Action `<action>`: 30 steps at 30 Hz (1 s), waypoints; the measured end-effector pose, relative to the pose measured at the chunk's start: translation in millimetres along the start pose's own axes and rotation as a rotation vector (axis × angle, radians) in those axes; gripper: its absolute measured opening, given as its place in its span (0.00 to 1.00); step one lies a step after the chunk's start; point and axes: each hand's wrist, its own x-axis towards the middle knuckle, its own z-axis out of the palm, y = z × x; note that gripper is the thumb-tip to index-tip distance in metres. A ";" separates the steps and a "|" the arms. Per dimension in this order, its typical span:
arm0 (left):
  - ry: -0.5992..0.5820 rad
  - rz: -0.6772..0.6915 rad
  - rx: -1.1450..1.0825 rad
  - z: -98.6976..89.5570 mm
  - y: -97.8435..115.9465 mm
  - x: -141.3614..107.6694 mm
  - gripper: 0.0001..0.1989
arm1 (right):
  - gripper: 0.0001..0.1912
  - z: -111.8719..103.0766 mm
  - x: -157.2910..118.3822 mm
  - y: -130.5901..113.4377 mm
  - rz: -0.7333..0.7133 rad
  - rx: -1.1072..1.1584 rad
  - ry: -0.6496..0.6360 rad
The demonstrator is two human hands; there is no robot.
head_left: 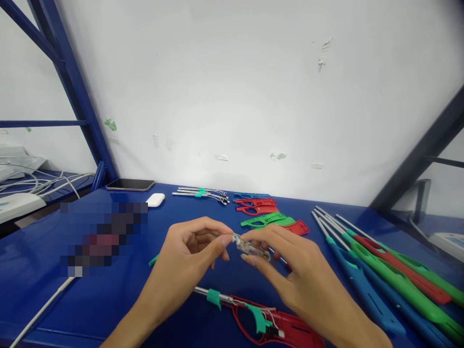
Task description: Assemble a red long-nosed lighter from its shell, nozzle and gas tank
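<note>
A small clear, roughly cylindrical part point(252, 248) is held between both hands above the blue table. My left hand point(197, 251) pinches its left end with thumb and forefinger. Around its right portion are the thumb and fingers of my right hand point(286, 256). Below them lies an open red lighter-shaped shell point(300, 331) with a metal rod point(201, 290), green pieces and white wires. Another thin object shows partly behind my right hand; what it is cannot be made out.
Blue, red and green long-nosed lighters point(395, 270) lie at the right. Red, green and blue shell halves point(263, 220) and wired metal rods point(192, 193) lie at the back. A phone point(130, 184), white case point(155, 199) and cable point(43, 309) are at the left.
</note>
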 end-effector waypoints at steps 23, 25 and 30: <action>0.048 0.031 -0.007 5.9 1.5 -5.2 0.08 | 0.11 8.2 0.9 10.7 -0.156 -0.070 0.142; 0.038 0.033 -0.017 7.0 1.9 -5.5 0.08 | 0.10 7.7 1.3 11.5 -0.166 -0.074 0.155; 0.013 0.001 -0.060 7.6 -0.8 -7.7 0.07 | 0.08 7.3 1.7 10.3 -0.177 -0.063 0.158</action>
